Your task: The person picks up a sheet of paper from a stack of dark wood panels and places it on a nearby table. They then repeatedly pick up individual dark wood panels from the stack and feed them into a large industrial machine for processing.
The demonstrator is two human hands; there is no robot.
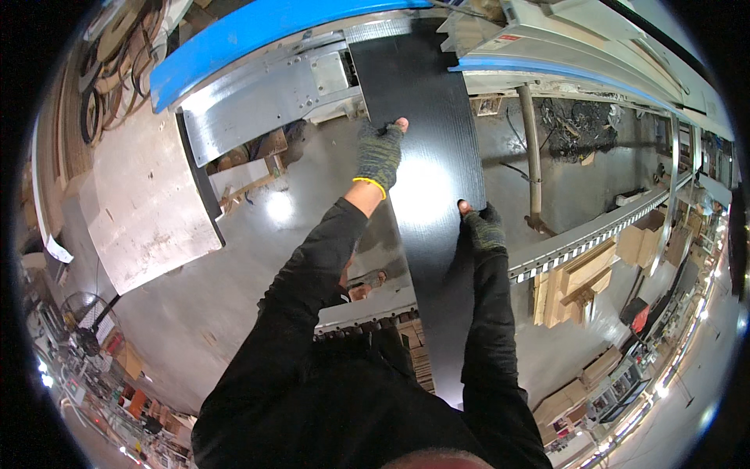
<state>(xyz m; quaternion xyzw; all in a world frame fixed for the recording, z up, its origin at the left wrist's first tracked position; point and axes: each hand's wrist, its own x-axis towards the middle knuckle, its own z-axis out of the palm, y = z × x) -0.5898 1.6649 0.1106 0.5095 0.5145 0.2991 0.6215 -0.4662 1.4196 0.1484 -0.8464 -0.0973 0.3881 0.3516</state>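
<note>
A long black board with a glossy, finely grained face runs from the machine at the top down past my right side. My left hand, in a grey knit glove with a yellow cuff, grips its left edge, thumb on top and fingers hidden beneath. Lower down, my right hand holds the opposite edge in a similar glove, its bare thumb tip on the face and its other fingers partly out of sight. The far end of the board lies at the metal machine bed.
A blue guard spans the machine's top left. Beside it stands a pale side table. To the right, a conveyor rail crosses near a stack of wooden boards and a vertical pipe. Cables hang at upper left.
</note>
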